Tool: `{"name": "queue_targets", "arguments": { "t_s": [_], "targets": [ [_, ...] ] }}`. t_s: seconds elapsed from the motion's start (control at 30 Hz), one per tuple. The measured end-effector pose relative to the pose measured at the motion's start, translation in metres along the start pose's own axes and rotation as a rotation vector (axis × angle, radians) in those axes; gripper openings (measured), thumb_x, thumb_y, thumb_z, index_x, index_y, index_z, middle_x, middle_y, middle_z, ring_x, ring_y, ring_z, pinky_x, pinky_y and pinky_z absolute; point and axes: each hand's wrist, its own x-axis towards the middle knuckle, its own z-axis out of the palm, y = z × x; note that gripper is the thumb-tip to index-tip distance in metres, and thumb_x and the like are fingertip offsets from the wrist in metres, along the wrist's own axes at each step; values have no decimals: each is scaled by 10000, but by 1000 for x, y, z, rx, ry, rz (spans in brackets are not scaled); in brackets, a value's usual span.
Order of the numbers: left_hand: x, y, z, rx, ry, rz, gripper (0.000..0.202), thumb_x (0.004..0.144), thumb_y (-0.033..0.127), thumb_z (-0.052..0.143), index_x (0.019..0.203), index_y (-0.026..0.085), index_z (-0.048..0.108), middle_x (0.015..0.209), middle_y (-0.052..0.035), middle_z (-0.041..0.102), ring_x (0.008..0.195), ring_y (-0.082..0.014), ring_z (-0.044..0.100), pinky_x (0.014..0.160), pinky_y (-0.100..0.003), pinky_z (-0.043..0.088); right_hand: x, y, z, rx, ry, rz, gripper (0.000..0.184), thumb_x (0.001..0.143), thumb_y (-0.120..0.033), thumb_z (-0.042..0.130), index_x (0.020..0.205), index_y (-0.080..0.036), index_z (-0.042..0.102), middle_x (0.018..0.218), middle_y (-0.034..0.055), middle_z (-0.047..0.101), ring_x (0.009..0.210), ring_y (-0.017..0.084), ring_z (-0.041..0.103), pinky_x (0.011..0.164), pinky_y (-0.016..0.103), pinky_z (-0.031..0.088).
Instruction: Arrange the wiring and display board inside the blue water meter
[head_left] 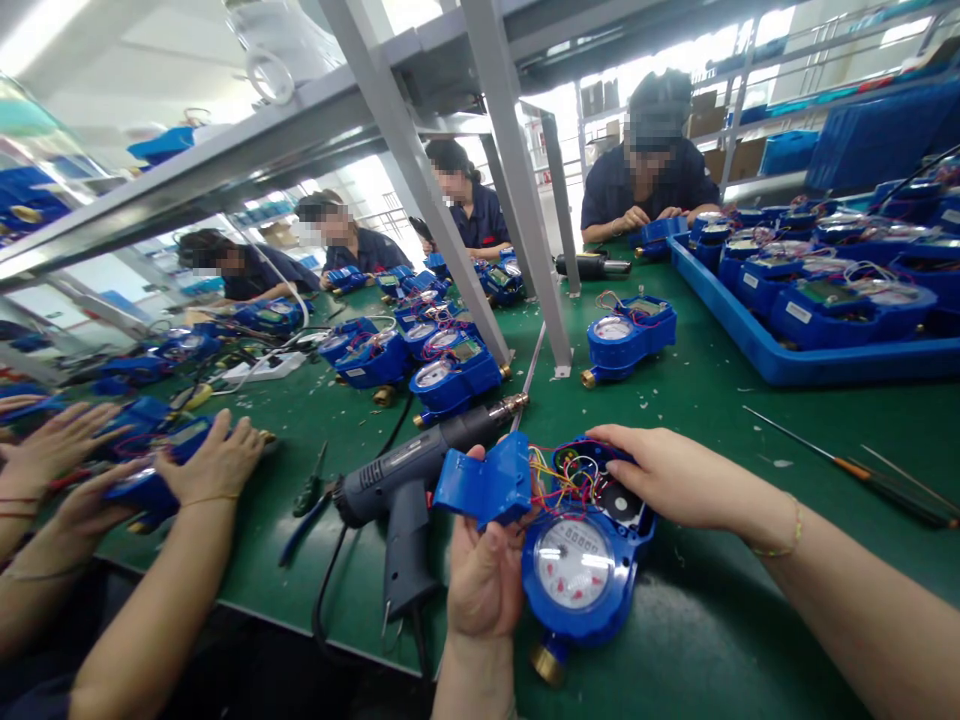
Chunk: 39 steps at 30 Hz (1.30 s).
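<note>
A blue water meter with a round white dial lies on the green mat near the front edge, its brass fitting toward me. My left hand grips the meter's open blue cover and steadies the body. Coloured wires run from the cover into the open compartment. My right hand rests on that compartment, fingers curled over its far rim and wires.
A grey heat gun lies left of the meter, cord trailing off the edge. A screwdriver lies at right. A blue tray of meters sits far right. Another person's hands work at left; several workers sit opposite. Metal frame legs stand mid-table.
</note>
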Motion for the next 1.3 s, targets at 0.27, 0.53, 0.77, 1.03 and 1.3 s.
{"name": "queue_targets", "arguments": {
  "t_s": [0.27,0.53,0.77,1.03,1.3],
  "targets": [
    [14,3,11,-90,-13,-154,566,789,372,640,1317,253,474,1059,-77,692,933,-207,655,894,-359,484,-12,0,-22,-96,-83,32,350,902,-245,446,1234,-207,546,1015,84,682,907,260,638,730,345,452],
    [17,14,24,-52,15,-165,475,782,328,646,1228,194,549,919,-67,712,848,-174,658,836,-313,496,-18,-3,-27,-167,-86,21,348,875,-181,431,1197,-206,561,965,89,689,841,269,646,640,340,404],
    [13,12,23,-64,50,-167,486,787,338,635,1242,194,540,960,-82,708,893,-196,653,853,-342,487,-19,-3,-28,-158,31,-17,319,865,-201,503,1175,-177,577,1106,97,622,997,254,577,834,356,417],
    [9,10,22,-70,17,-153,558,772,342,661,1293,238,493,1040,-74,697,916,-195,654,920,-355,460,-18,-19,-12,-217,130,-67,170,874,-338,576,894,-214,691,959,87,575,952,283,491,852,431,396],
    [-2,10,16,-59,70,-118,565,715,262,740,1233,223,518,1147,-101,649,992,-242,646,911,-379,475,-11,-16,12,-243,142,-8,65,844,-245,588,809,-235,642,936,66,574,936,298,488,803,482,382]
  ]
}}
